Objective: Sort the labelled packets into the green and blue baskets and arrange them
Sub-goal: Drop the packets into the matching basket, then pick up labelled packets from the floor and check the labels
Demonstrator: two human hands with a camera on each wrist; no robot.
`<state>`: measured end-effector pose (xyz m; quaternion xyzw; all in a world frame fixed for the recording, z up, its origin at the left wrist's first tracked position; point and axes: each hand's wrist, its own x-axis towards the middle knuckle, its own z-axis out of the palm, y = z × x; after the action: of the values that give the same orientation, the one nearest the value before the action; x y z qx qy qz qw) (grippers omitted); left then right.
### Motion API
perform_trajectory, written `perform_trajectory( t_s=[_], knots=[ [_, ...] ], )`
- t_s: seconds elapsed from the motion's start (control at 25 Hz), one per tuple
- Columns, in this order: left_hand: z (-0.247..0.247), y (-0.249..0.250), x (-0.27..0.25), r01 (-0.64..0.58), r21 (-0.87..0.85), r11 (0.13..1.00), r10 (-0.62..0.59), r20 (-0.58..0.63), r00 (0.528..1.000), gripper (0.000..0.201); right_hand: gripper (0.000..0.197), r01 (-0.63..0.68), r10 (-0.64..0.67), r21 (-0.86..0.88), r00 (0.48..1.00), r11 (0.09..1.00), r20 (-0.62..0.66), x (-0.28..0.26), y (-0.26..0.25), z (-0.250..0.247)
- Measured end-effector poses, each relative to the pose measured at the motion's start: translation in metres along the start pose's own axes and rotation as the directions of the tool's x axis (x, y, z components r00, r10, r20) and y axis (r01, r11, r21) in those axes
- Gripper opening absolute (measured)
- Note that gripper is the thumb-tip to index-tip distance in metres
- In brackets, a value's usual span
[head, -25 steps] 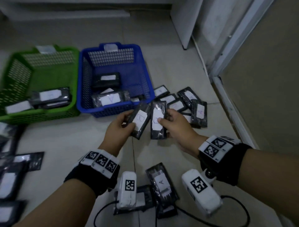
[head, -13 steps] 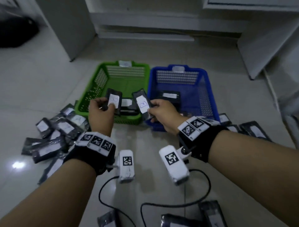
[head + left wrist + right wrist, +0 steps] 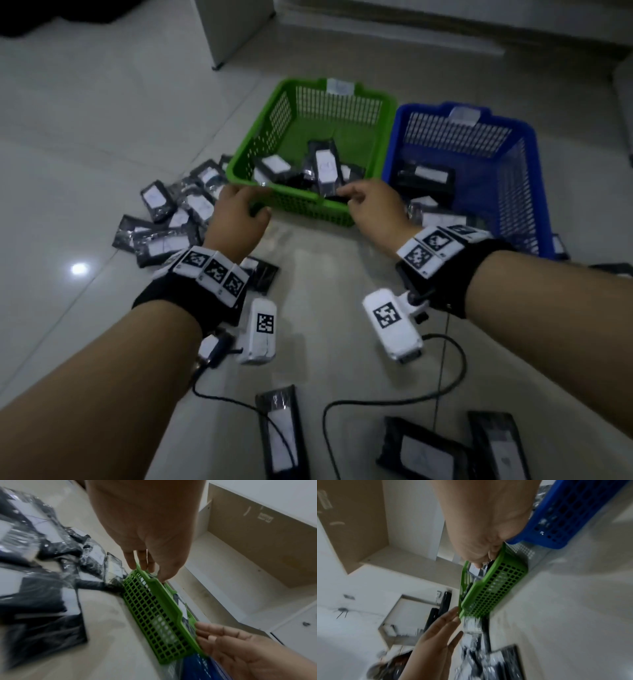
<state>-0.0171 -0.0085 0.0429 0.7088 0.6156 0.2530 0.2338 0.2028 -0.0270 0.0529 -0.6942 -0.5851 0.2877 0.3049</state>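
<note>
The green basket (image 3: 308, 204) stands on the floor left of the blue basket (image 3: 527, 192), and both hold black packets with white labels. One labelled packet (image 3: 325, 164) leans upright among the others in the green basket. My left hand (image 3: 248, 202) hovers at the green basket's front left corner, fingers loose and empty. In the left wrist view its fingertips (image 3: 140, 566) reach the green rim (image 3: 159, 591). My right hand (image 3: 347, 198) reaches over the front right rim, fingers extended above a dark packet and holding nothing. The right wrist view shows the right hand (image 3: 482, 559) at the rim (image 3: 494, 586).
A heap of packets (image 3: 171, 212) lies on the tiles left of the green basket. More packets (image 3: 281, 435) lie near my forearms, crossed by black cables (image 3: 394, 397). A white cabinet (image 3: 233, 27) stands behind. The blue basket holds packets (image 3: 428, 174).
Each hand held a labelled packet over the baskets half a second ago. Both hands are now empty at the green basket's front rim, and an extra packet leans inside it.
</note>
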Motion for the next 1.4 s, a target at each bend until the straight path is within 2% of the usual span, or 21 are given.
perform_trajectory(
  t_s=[0.08, 0.16, 0.24, 0.32, 0.36, 0.44, 0.48, 0.56, 0.64, 0.68, 0.76, 0.84, 0.92, 0.96, 1.04, 1.12, 1.16, 1.28, 1.4],
  knots=[
    [0.002, -0.003, -0.039, -0.042, -0.106, 0.993, 0.051, 0.081, 0.995, 0.023, 0.032, 0.109, -0.108, -0.05, 0.994, 0.993, 0.021, -0.042, 0.009, -0.007],
    [0.009, 0.001, -0.079, -0.073, -0.154, 0.985, 0.116, 0.29, 0.95, 0.015, 0.03, 0.13, -0.122, -0.06, 0.986, 0.99, 0.117, -0.091, 0.029, -0.011],
    [0.024, 0.01, -0.112, -0.027, -0.181, 0.983, 0.11, 0.468, 0.877, 0.011, 0.03, 0.085, -0.063, -0.091, 0.973, 0.992, 0.222, -0.14, 0.053, -0.017],
    [0.043, 0.024, -0.135, 0.024, -0.212, 0.977, 0.096, 0.536, 0.839, 0.011, 0.029, 0.046, 0.002, -0.153, 0.954, 0.987, 0.299, -0.18, 0.072, -0.027],
    [0.054, 0.033, -0.145, 0.019, -0.232, 0.973, 0.117, 0.557, 0.822, 0.013, 0.029, 0.035, 0.028, -0.192, 0.95, 0.981, 0.312, -0.197, 0.082, -0.033],
    [0.079, 0.056, -0.165, -0.044, -0.265, 0.963, 0.206, 0.627, 0.751, 0.018, 0.032, 0.007, 0.072, -0.276, 0.959, 0.961, 0.274, -0.232, 0.106, -0.05],
    [0.09, 0.065, -0.174, -0.085, -0.27, 0.959, 0.25, 0.663, 0.706, 0.024, 0.034, -0.03, 0.107, -0.303, 0.965, 0.953, 0.24, -0.248, 0.119, -0.056],
    [0.109, 0.083, -0.19, -0.192, -0.267, 0.944, 0.329, 0.73, 0.599, 0.045, 0.041, -0.182, 0.239, -0.359, 0.963, 0.915, 0.121, -0.28, 0.141, -0.071],
    [0.124, 0.098, -0.204, -0.304, -0.25, 0.919, 0.377, 0.784, 0.494, 0.068, 0.057, -0.36, 0.403, -0.385, 0.915, 0.85, 0.034, -0.305, 0.152, -0.081],
    [0.129, 0.1, -0.21, -0.361, -0.218, 0.907, 0.376, 0.805, 0.459, 0.076, 0.068, -0.437, 0.478, -0.362, 0.878, 0.823, 0.027, -0.312, 0.152, -0.08],
    [0.136, 0.104, -0.22, -0.48, -0.139, 0.866, 0.357, 0.844, 0.4, 0.079, 0.076, -0.522, 0.553, -0.279, 0.832, 0.806, 0.043, -0.32, 0.153, -0.078],
    [0.141, 0.106, -0.223, -0.522, -0.082, 0.849, 0.305, 0.883, 0.357, 0.068, 0.062, -0.535, 0.56, -0.215, 0.825, 0.817, 0.075, -0.321, 0.158, -0.075],
    [0.141, 0.107, -0.216, -0.494, -0.031, 0.869, 0.239, 0.901, 0.362, 0.052, 0.042, -0.57, 0.582, -0.143, 0.811, 0.809, 0.062, -0.317, 0.165, -0.074],
    [0.14, 0.107, -0.211, -0.468, -0.008, 0.884, 0.213, 0.897, 0.387, 0.045, 0.031, -0.596, 0.602, -0.089, 0.797, 0.798, 0.051, -0.314, 0.166, -0.077],
    [0.135, 0.106, -0.194, -0.345, -0.005, 0.938, 0.18, 0.86, 0.478, 0.034, 0.015, -0.637, 0.634, 0.043, 0.77, 0.769, 0.073, -0.304, 0.16, -0.086],
    [0.127, 0.106, -0.177, -0.121, -0.06, 0.991, 0.12, 0.804, 0.583, 0.03, 0.01, -0.643, 0.635, 0.201, 0.764, 0.739, 0.113, -0.289, 0.149, -0.096],
    [0.125, 0.104, -0.172, 0.019, -0.112, 0.994, 0.076, 0.782, 0.618, 0.027, 0.007, -0.645, 0.637, 0.273, 0.76, 0.714, 0.13, -0.282, 0.144, -0.101],
    [0.118, 0.104, -0.154, 0.365, -0.305, 0.88, -0.031, 0.728, 0.685, 0.019, 0.005, -0.601, 0.594, 0.407, 0.788, 0.688, 0.158, -0.253, 0.129, -0.11],
    [0.111, 0.111, -0.135, 0.49, -0.455, 0.744, -0.037, 0.703, 0.71, 0.018, 0.008, -0.544, 0.553, 0.503, 0.82, 0.671, 0.148, -0.224, 0.115, -0.112]
  ],
)
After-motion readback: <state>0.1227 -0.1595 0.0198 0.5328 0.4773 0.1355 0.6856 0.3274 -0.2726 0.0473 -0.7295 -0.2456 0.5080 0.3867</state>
